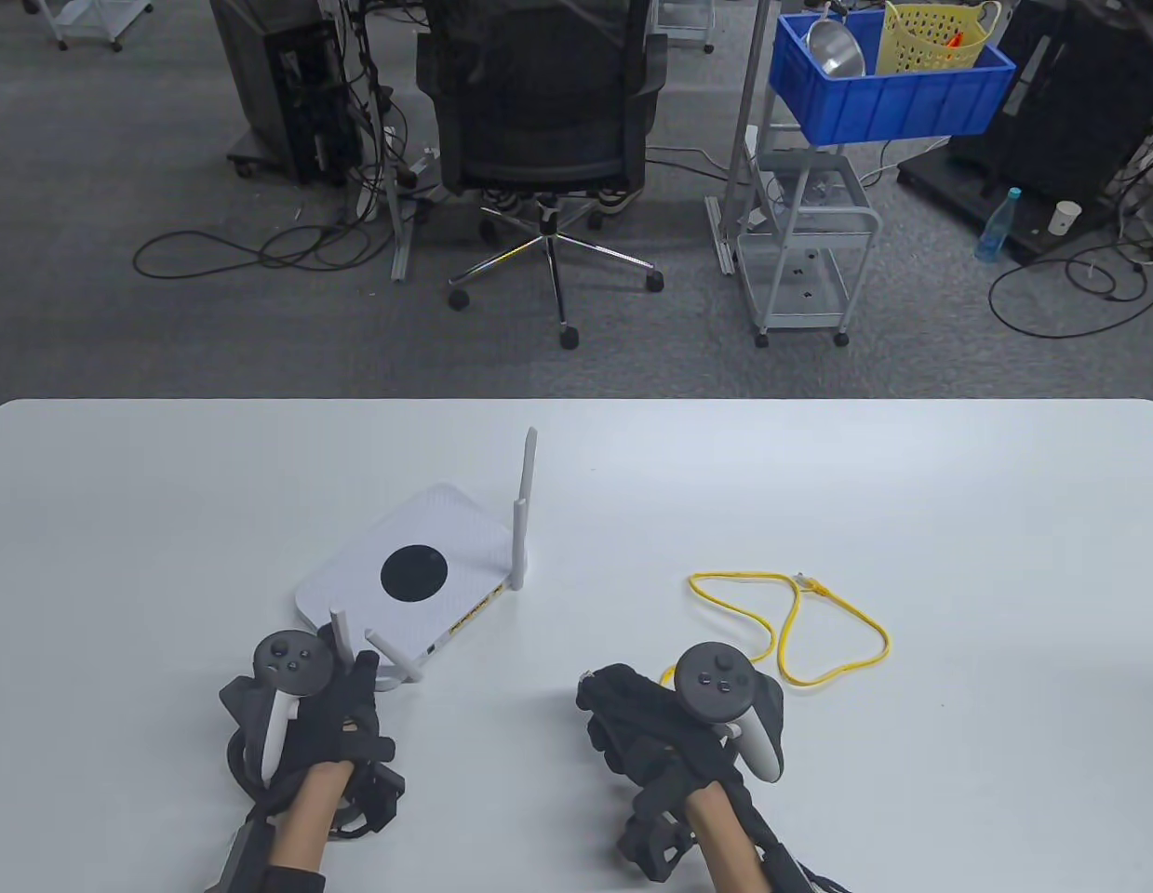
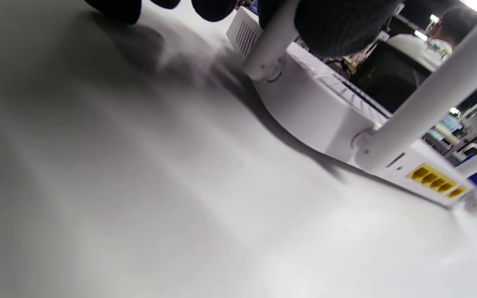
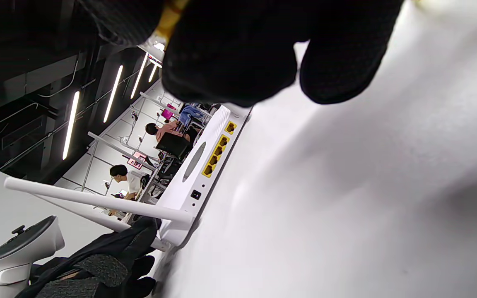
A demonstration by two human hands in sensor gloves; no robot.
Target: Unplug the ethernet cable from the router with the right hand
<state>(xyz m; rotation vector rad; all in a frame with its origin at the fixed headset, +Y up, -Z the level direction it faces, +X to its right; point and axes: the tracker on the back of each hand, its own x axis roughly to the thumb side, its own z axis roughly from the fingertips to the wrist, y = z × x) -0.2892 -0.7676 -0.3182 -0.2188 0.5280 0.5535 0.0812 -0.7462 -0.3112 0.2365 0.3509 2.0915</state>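
Thin yellow ethernet cable (image 1: 788, 626) already out of flat white plastic router with four stick antennas (image 1: 410, 575); yellow ports on near-right edge all vacant in both wrist views. Cable loosely looped on white table (image 1: 958, 521), right of router and well apart from it, free plug at far end of loop. Right hand (image 1: 674, 721) gloved, fingers curled narrow, pinching near end of cable, a yellow bit visible between fingers in right wrist view. Left hand (image 1: 311, 698) gripping near-left router corner at antenna base, bracing it. Task judged nearly done. Best finish: lower cable end flat onto table right of router, release gently, avoid snagging antennas, ease left hand off router.
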